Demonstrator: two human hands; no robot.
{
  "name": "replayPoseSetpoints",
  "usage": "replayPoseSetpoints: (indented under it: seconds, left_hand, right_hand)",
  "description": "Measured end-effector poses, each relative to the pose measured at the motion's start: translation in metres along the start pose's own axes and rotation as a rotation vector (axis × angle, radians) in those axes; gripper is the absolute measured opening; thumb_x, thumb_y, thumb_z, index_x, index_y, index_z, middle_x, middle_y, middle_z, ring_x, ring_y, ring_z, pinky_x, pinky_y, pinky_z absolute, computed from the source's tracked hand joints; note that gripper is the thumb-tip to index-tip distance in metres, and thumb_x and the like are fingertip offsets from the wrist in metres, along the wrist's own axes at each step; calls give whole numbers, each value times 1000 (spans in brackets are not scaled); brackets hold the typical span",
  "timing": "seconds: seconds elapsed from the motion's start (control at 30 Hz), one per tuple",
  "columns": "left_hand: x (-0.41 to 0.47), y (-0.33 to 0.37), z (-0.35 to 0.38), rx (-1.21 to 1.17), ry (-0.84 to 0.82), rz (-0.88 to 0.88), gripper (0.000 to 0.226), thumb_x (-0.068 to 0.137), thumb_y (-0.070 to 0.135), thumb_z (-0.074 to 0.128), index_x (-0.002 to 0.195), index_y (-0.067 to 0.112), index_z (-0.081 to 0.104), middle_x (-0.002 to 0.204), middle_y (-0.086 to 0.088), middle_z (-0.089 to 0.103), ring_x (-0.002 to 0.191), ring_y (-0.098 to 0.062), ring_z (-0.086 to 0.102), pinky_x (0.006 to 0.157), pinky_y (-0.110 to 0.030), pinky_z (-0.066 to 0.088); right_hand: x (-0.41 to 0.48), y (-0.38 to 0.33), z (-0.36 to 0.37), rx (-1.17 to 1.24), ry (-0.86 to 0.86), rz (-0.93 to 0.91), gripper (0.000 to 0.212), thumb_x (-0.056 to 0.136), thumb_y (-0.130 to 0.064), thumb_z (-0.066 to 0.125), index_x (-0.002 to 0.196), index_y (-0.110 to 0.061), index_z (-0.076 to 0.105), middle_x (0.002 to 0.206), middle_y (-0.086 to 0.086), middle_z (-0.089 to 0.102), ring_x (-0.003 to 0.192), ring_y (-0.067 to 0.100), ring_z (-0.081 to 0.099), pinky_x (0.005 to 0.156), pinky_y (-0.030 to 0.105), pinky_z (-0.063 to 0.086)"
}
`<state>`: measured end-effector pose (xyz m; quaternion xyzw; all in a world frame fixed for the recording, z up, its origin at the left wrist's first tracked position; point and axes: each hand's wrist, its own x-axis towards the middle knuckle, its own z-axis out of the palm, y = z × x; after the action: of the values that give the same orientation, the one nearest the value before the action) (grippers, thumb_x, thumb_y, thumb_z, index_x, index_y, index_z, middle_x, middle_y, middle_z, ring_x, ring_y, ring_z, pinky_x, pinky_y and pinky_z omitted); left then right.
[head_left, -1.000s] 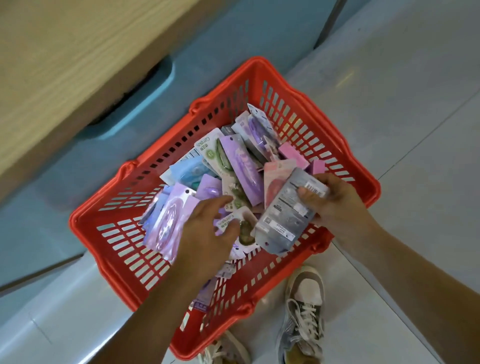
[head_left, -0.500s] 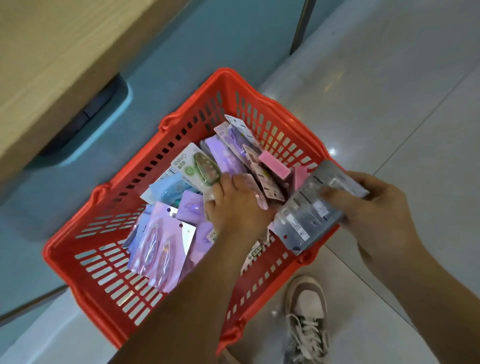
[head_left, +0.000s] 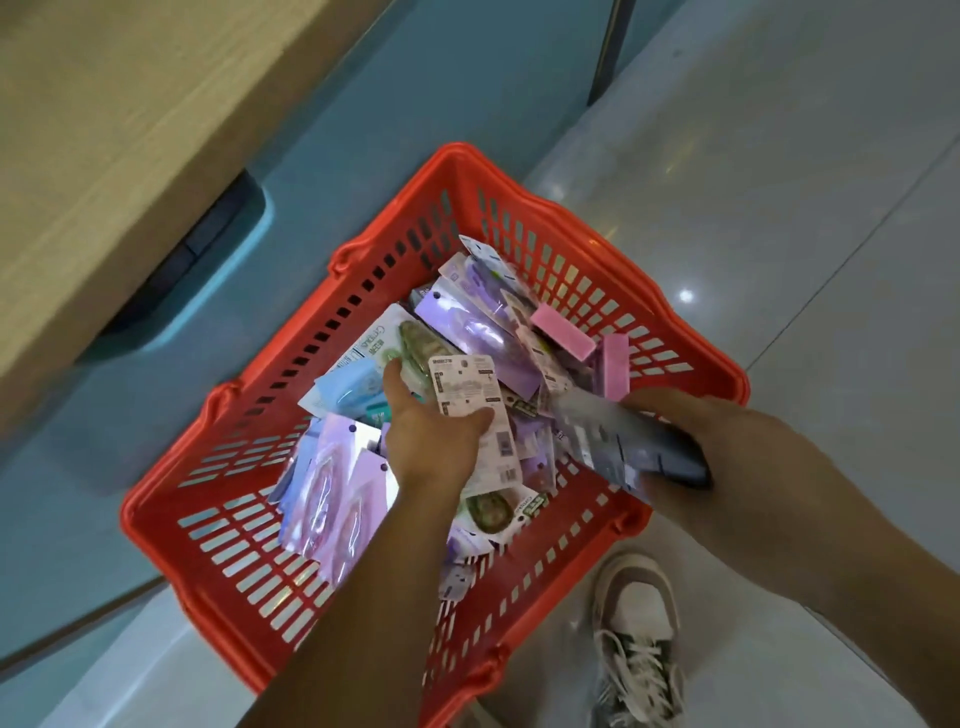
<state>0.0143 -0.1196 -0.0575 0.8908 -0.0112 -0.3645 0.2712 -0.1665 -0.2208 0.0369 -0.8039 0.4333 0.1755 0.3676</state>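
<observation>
A red plastic basket (head_left: 218, 525) stands on the floor, filled with several small carded packets in purple, blue, green and pink. My left hand (head_left: 431, 436) is inside the basket and pinches a white-backed packet (head_left: 470, 400) between thumb and fingers, printed back up. My right hand (head_left: 696, 441) is over the basket's right rim and grips a grey-blue packet (head_left: 618, 441), blurred by motion. A green packet (head_left: 410, 340) lies just beyond my left fingers. Two purple packets (head_left: 337, 499) lie at the left.
A wooden counter (head_left: 104, 130) with a pale blue front (head_left: 363, 130) rises to the left of the basket. Pale floor tiles (head_left: 779, 208) spread to the right. A grey-and-white sneaker (head_left: 636, 623) stands just below the basket's near rim.
My left hand has lifted a white-backed packet out of the pile. My right hand has turned its grey packet edge-on and lowered it towards the basket's right rim. The view has shifted.
</observation>
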Motion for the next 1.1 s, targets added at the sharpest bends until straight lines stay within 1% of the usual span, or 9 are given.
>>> replayPoseSetpoints:
  seconds: [0.17,0.33,0.43,0.53,0.7,0.77,0.9,1.0,1.1]
  left_hand:
    - [-16,-3,-36,-391,-25,-62,95,75,-3,79,141,43,28,95,1,73,80,-13,72,75,-36,59]
    - [-48,8,-100,-563,-117,-76,58,78,-8,72,126,19,55,87,3,77,76,-18,75,55,-32,58]
    - [-70,17,-135,-598,-251,-98,38,74,-2,70,109,12,68,95,-9,76,78,-26,74,55,-33,58]
    - [-94,33,-164,-639,-342,-103,35,65,8,69,99,10,72,95,-15,75,77,-29,74,55,-34,58]
    - [-133,66,-209,-768,-436,-55,27,58,1,74,81,14,79,90,-17,75,72,-29,74,54,-36,57]
    - [-156,85,-230,-786,-513,-24,35,50,6,78,85,9,78,91,-21,74,72,-32,73,56,-38,57]
    - [-205,128,-270,-829,-532,-9,35,51,-7,78,83,8,78,86,-22,74,67,-31,72,54,-39,58]
    - [-248,168,-306,-916,-407,3,46,57,0,77,103,2,72,97,-27,72,79,-40,70,74,-59,57]
    - [-300,211,-352,-1059,-352,64,36,70,5,67,106,6,71,99,-17,75,80,-30,73,64,-47,61]
  right_hand:
    - [-11,8,-5,616,4,215,25,86,-12,71,100,-33,69,82,-13,74,71,10,72,55,12,52]
    - [-24,-13,-6,1180,-58,385,31,83,-2,64,111,-14,65,95,9,76,79,26,75,66,39,57]
    - [-27,-42,-13,1216,-3,305,58,84,13,60,121,-32,54,97,3,75,74,26,74,51,41,59]
    - [-30,-73,-19,1128,13,168,68,89,14,52,113,-48,62,97,-7,75,83,23,74,61,45,61]
    - [-47,-126,-54,1222,-65,91,14,86,-34,66,82,-33,80,93,-1,78,83,19,75,76,37,58]
    - [-61,-148,-80,1170,-244,7,35,72,-53,77,96,-28,78,100,3,77,91,26,74,84,43,56]
    - [-97,-199,-137,1144,-159,-37,16,74,-29,78,88,-21,80,92,8,77,83,30,74,77,43,59]
    - [-141,-238,-183,1144,-80,-49,10,85,-17,69,85,-16,80,87,11,77,77,29,74,70,39,60]
    - [-195,-277,-230,1135,45,-99,14,86,-13,69,79,-20,80,83,5,77,74,20,72,65,30,56]
